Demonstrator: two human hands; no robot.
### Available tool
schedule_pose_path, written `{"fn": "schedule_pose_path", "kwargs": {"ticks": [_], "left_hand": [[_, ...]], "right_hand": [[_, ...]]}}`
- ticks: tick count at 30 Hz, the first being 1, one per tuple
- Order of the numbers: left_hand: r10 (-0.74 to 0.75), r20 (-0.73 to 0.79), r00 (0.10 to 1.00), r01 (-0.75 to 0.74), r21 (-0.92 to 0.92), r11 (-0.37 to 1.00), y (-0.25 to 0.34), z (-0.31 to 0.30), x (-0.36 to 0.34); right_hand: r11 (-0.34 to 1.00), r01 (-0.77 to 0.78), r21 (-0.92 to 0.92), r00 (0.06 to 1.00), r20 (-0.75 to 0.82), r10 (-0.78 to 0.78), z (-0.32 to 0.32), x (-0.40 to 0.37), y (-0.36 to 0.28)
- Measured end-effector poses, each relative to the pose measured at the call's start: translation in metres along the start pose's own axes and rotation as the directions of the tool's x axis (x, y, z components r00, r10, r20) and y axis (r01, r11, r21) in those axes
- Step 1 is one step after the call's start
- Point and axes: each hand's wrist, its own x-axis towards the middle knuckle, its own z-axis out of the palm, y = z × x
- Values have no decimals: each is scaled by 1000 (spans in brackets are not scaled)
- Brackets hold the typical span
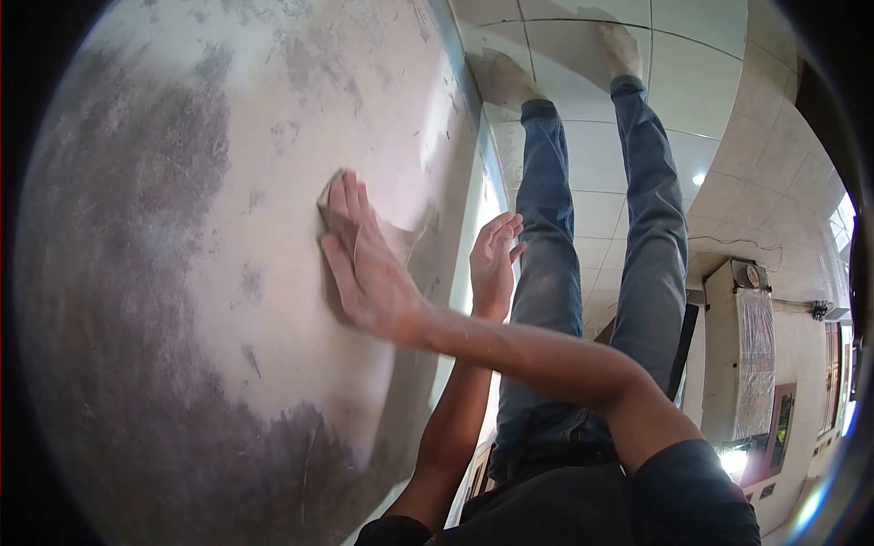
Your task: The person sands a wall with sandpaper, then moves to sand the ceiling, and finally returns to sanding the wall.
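My right hand [369,273] reaches across my body and lies palm down on a patchy wall [273,337], its fingers together and pointing up in the picture. Under that palm is a folded piece of brownish sandpaper [397,238], pressed to the wall; its edges stick out on both sides of the hand. Pale dust coats the fingers. My left hand [496,255] is raised beside the wall's edge, near my leg, touching nothing that I can see. Its fingers are loosely bent and it holds nothing visible.
The wall has whitish smooth areas and dark grey rough ones. Below are my legs in jeans [546,227] and bare feet on a light tiled floor [583,146]. At the right stands a cabinet-like unit [721,350] partly covered in clear plastic, with a cable nearby.
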Motion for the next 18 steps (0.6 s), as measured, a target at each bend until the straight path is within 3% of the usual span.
{"fn": "schedule_pose_path", "kwargs": {"ticks": [2,3,6,7,10,14,17,18], "left_hand": [[33,-14,999,-32,38,999,1,-1,-3],[55,-14,998,-54,62,997,2,-2,-6],[69,-23,997,-68,69,995,5,-10,-10],[58,-33,998,-56,66,996,7,-10,-8],[51,-18,999,-50,83,995,12,-12,-6],[42,-9,999,-41,102,994,5,-14,6],[166,71,984,-173,104,979,-7,-17,12],[117,44,992,-121,111,986,-4,-13,15]], "right_hand": [[999,1,-37,998,-69,-4,-5,36,9],[998,-47,49,994,-93,51,-11,58,11],[993,-113,-38,986,-126,107,-10,68,-1],[999,-24,-44,992,-127,18,-4,50,-11],[998,31,49,1000,-8,-30,-6,0,-32],[997,70,25,997,-34,-69,-13,59,6],[974,-184,133,981,-30,190,-30,122,2],[991,-120,58,991,-46,123,-26,119,-1]]}}
